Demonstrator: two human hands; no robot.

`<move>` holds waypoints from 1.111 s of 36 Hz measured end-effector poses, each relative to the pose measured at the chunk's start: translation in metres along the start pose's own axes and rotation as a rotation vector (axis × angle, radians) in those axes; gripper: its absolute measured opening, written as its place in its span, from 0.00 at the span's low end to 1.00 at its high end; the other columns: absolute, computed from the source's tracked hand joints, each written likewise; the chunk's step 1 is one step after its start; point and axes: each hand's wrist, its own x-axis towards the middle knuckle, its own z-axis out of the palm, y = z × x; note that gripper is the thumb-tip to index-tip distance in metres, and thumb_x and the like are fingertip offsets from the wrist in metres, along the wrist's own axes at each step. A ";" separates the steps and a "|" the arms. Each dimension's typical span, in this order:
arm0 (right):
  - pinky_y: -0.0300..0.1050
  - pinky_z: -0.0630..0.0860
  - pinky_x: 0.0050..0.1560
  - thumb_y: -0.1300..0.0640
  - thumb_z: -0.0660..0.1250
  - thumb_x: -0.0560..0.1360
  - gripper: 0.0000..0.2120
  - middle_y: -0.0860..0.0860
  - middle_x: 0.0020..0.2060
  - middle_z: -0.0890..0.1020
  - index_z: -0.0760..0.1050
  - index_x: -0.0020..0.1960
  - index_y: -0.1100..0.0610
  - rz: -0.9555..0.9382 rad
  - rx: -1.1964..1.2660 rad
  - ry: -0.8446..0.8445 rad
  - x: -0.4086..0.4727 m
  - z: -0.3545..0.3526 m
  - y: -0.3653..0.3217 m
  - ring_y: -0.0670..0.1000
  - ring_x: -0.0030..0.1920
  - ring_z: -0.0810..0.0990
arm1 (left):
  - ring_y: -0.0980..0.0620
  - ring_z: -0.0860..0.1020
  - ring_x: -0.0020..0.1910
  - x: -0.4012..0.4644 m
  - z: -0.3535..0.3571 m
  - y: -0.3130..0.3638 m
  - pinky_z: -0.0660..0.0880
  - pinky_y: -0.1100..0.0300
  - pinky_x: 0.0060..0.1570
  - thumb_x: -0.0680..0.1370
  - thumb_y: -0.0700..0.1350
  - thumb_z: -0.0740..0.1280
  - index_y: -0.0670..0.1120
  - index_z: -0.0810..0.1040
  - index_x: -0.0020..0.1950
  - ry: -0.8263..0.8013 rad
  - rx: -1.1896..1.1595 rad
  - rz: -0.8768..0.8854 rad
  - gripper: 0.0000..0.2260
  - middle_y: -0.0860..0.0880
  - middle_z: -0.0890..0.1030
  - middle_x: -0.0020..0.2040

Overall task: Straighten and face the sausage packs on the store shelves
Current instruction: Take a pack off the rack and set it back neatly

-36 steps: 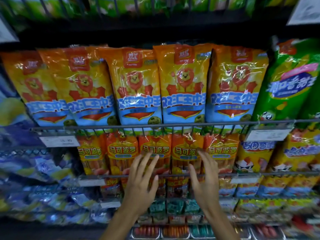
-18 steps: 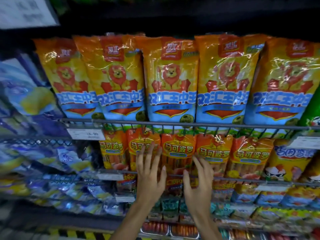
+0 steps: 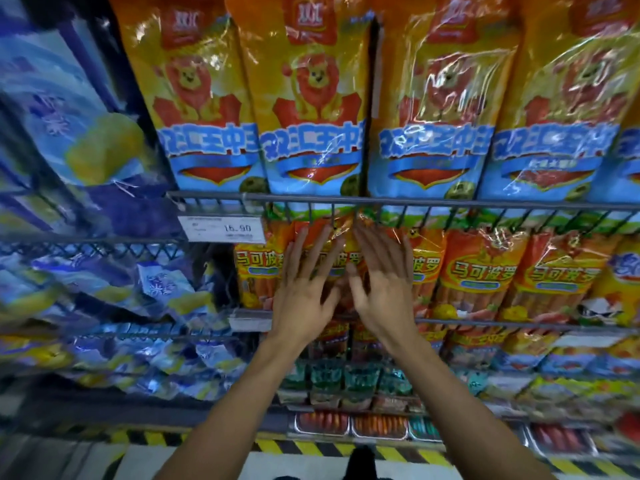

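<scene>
- The left hand (image 3: 304,292) and right hand (image 3: 381,289) hid most of one orange sausage pack (image 3: 334,261).
- The top edge cropped the lion packs (image 3: 311,98).
- The blue packs (image 3: 86,133) were blurred.

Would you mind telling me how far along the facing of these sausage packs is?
Looks done: the tall lion packs on the upper shelf stand upright, fronts out. In hand: left hand and right hand lie flat on the orange packs below. Left: the lower shelves, too blurred to judge.
</scene>
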 end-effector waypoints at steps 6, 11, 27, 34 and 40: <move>0.55 0.47 0.82 0.47 0.57 0.85 0.26 0.47 0.77 0.68 0.63 0.81 0.53 -0.084 -0.062 0.089 0.006 0.005 0.004 0.50 0.80 0.62 | 0.45 0.46 0.85 0.006 -0.004 -0.010 0.44 0.45 0.83 0.84 0.56 0.64 0.54 0.52 0.86 -0.012 0.005 0.049 0.33 0.52 0.49 0.86; 0.54 0.46 0.82 0.45 0.59 0.84 0.27 0.49 0.78 0.69 0.63 0.81 0.53 -0.059 -0.073 0.116 0.010 0.008 0.006 0.52 0.79 0.63 | 0.47 0.45 0.85 0.016 -0.010 -0.011 0.40 0.48 0.83 0.84 0.59 0.61 0.53 0.56 0.85 -0.030 0.049 0.056 0.32 0.52 0.51 0.86; 0.62 0.53 0.81 0.39 0.60 0.84 0.32 0.45 0.81 0.60 0.56 0.83 0.48 -0.069 -0.151 0.191 -0.013 -0.008 0.071 0.51 0.82 0.54 | 0.44 0.49 0.85 0.030 0.001 0.019 0.45 0.41 0.83 0.88 0.56 0.55 0.56 0.55 0.85 -0.044 0.063 0.128 0.25 0.53 0.55 0.85; 0.64 0.48 0.81 0.41 0.59 0.84 0.31 0.46 0.82 0.57 0.54 0.83 0.49 -0.100 -0.106 0.148 -0.013 -0.008 0.069 0.52 0.83 0.51 | 0.39 0.59 0.80 0.040 -0.001 0.027 0.44 0.38 0.82 0.87 0.55 0.56 0.54 0.64 0.83 -0.023 0.063 0.032 0.24 0.50 0.66 0.81; 0.65 0.51 0.80 0.48 0.64 0.83 0.32 0.50 0.83 0.57 0.56 0.83 0.54 -0.027 0.038 0.202 -0.047 -0.015 0.076 0.56 0.83 0.52 | 0.44 0.48 0.85 0.033 -0.001 0.025 0.42 0.39 0.82 0.87 0.57 0.53 0.55 0.55 0.85 -0.045 -0.019 0.025 0.26 0.54 0.55 0.85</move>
